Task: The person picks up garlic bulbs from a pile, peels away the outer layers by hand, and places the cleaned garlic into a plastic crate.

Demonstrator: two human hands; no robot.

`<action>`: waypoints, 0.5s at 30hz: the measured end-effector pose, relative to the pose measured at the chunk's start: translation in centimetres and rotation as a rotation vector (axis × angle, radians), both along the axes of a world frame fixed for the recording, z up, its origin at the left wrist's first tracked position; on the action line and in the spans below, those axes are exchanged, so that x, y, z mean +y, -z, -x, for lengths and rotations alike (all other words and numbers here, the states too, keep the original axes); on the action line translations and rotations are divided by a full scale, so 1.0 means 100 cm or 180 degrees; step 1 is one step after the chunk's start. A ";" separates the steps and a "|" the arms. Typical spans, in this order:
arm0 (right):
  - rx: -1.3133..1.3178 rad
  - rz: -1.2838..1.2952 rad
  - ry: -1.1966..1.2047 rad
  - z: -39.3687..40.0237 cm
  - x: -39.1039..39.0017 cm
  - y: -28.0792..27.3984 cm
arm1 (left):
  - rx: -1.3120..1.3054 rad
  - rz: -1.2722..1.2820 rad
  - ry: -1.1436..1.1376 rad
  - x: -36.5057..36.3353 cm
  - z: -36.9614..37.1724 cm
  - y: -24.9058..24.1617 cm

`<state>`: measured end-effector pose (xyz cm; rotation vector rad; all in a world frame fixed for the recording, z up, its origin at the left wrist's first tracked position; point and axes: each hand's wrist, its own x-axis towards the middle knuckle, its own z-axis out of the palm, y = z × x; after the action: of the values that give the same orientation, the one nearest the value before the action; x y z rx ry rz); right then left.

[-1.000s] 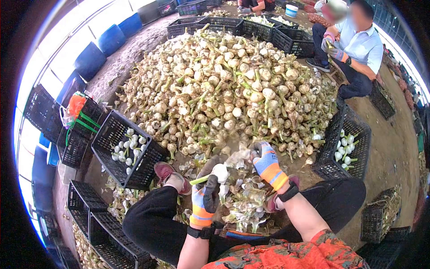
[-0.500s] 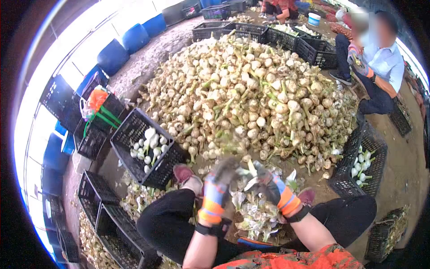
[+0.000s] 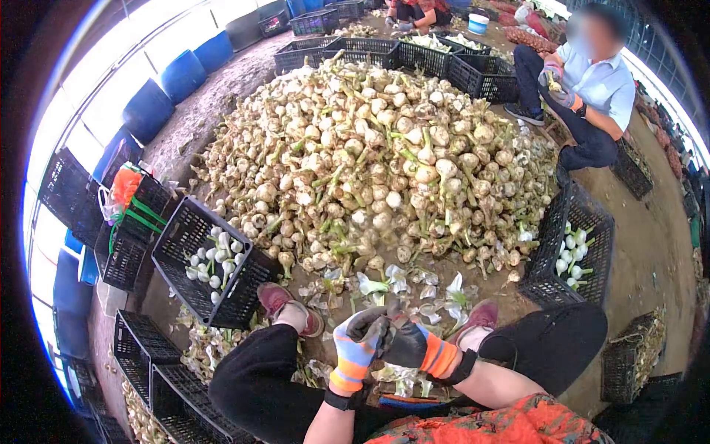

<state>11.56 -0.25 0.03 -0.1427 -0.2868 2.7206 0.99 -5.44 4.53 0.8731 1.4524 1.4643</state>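
My left hand (image 3: 358, 343) and my right hand (image 3: 413, 342), both in grey-palmed gloves with orange and blue stripes, meet in front of my lap. The fingers of both are curled and closed against each other. Whatever lies between them is hidden by the gloves. Just beyond my hands, white garlic peelings (image 3: 397, 279) and a piece with a green stalk (image 3: 372, 284) lie on the ground. A large heap of unpeeled garlic bulbs (image 3: 370, 163) rises past them.
A black crate (image 3: 248, 275) with clean white garlic stands left, another crate (image 3: 543, 285) with more at right. Stacked crates (image 3: 159, 348) sit by my left knee. Crates (image 3: 484, 78) line the heap's far side. A co-worker (image 3: 603, 85) sits at the right, handling garlic.
My hands have come together and down toward my lap. The pale stalk and leafy peel seen at my right hand no longer show there. The whole view has shifted somewhat to the right.
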 end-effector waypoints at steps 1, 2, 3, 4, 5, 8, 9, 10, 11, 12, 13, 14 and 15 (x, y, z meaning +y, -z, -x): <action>-0.0317 0.0050 -0.0047 0.000 -0.003 0.001 | 0.0165 -0.0124 -0.0097 0.001 0.003 0.013; -0.0325 0.0074 -0.0045 0.001 -0.006 0.011 | 0.0157 -0.0100 -0.0093 0.001 0.005 0.018; -0.0303 0.0376 -0.0081 0.002 -0.011 0.024 | 0.0276 -0.0014 -0.0090 0.001 0.007 0.022; -0.0281 0.0681 -0.0115 0.003 -0.014 0.038 | 0.0393 0.0074 -0.0085 0.002 0.008 0.026; -0.0372 0.0583 -0.0030 0.005 -0.015 0.037 | 0.0379 0.0108 -0.0080 0.003 0.009 0.030; -0.0059 0.0735 -0.0076 0.012 -0.009 0.035 | -0.0066 0.0339 -0.0134 0.011 0.011 0.040; -0.0134 0.0898 -0.0051 0.014 -0.007 0.029 | 0.0364 0.0402 -0.0095 0.014 0.013 0.042; -0.0153 0.0925 -0.0070 0.017 -0.004 0.030 | 0.0794 0.0471 -0.0049 0.017 0.015 0.046; -0.0151 0.1087 -0.0018 0.020 -0.001 0.032 | 0.0717 0.0556 -0.0083 0.018 0.016 0.062; -0.0153 0.1248 0.0035 0.022 0.001 0.034 | 0.0690 0.0586 -0.0097 0.020 0.019 0.069; -0.0349 0.1401 0.0034 0.020 -0.006 0.070 | 0.0791 0.0702 -0.0103 0.021 0.022 0.075; -0.0376 0.1428 0.0025 0.022 -0.001 0.095 | 0.0893 0.0818 -0.0105 0.023 0.025 0.081; -0.1128 -0.0092 0.0098 0.025 0.004 0.117 | 0.1156 0.0959 -0.0226 0.024 0.028 0.091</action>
<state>9.05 0.16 -11.63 -0.6182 -0.4188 2.6475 -1.80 -3.02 -4.60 0.9353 1.9314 1.1317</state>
